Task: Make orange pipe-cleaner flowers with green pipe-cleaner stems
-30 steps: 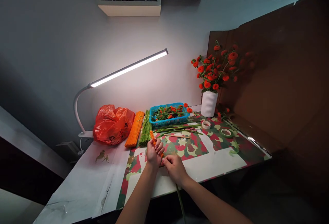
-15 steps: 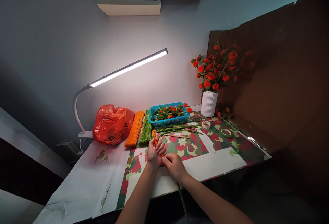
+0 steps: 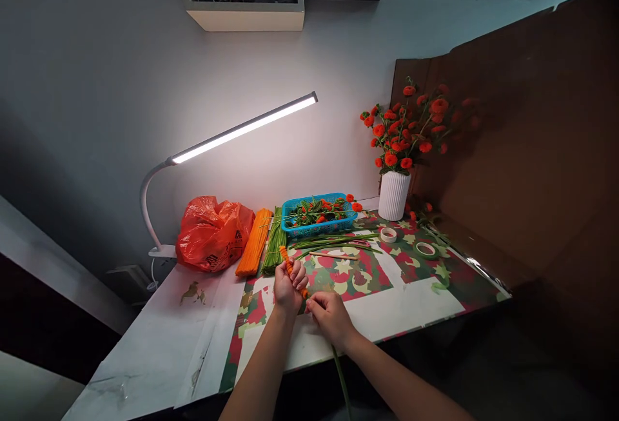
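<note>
Closed around a coil of orange pipe cleaner (image 3: pixel 284 253), my left hand (image 3: pixel 288 287) is over the front of the table. The coil slants up and left, its top sticking out above the fingers and its lower end showing below them. At that lower end, my right hand (image 3: pixel 329 315) pinches with thumb and forefinger; the exact grip is partly hidden. A long green stem (image 3: pixel 342 379) hangs from beneath my right hand past the table's front edge. Whether it joins the orange coil cannot be seen.
Behind my hands lie an orange pipe cleaner bundle (image 3: pixel 254 242), a green bundle (image 3: pixel 275 244), loose green stems (image 3: pixel 333 240) and a blue basket (image 3: pixel 284 227) of flower pieces. A red bag (image 3: pixel 213 234), lamp (image 3: pixel 246 127), white vase (image 3: pixel 394 195) and tape rolls (image 3: pixel 388 234) stand around.
The orange coil's top has tipped further left in my left hand. My right hand stays at its lower end, almost unmoved.
</note>
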A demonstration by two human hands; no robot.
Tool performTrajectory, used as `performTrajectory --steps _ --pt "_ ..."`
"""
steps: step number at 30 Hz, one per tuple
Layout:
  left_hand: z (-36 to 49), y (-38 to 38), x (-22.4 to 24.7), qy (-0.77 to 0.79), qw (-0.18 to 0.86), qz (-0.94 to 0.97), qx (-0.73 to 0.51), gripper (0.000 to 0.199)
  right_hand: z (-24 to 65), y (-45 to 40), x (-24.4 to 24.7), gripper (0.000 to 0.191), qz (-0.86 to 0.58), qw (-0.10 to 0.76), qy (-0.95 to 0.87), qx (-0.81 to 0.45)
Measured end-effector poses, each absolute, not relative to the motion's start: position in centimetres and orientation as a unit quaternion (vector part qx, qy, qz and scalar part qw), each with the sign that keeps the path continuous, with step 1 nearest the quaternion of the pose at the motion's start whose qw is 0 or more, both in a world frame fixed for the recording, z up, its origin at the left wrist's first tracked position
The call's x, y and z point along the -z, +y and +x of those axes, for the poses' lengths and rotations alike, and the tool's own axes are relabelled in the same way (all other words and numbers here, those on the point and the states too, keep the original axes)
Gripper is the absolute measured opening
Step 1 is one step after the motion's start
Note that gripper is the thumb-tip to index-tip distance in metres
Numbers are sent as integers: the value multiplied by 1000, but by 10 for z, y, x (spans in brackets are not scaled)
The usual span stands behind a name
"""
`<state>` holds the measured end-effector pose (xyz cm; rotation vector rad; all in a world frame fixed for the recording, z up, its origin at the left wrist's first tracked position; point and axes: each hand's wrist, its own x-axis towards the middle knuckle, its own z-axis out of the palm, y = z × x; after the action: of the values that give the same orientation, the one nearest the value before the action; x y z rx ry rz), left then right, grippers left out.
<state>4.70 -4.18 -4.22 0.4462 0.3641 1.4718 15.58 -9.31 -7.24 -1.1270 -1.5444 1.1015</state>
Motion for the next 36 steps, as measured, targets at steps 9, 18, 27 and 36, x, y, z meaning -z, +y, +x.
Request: performTrajectory --steps 9,18,27,36 --pt "45 -41 43 155 704 204 -662 15 156 -97 71 26 -453 446 -609 -474" --pt "44 -43 42 134 716 206 -653 16 156 -100 70 27 -457 447 -614 -463" --pt "46 -43 42 140 716 206 -652 17 155 -99 72 27 -461 442 -639 -429" --pt "49 -44 41 143 719 203 -649 19 152 -97 71 34 -469 435 -642 -423"
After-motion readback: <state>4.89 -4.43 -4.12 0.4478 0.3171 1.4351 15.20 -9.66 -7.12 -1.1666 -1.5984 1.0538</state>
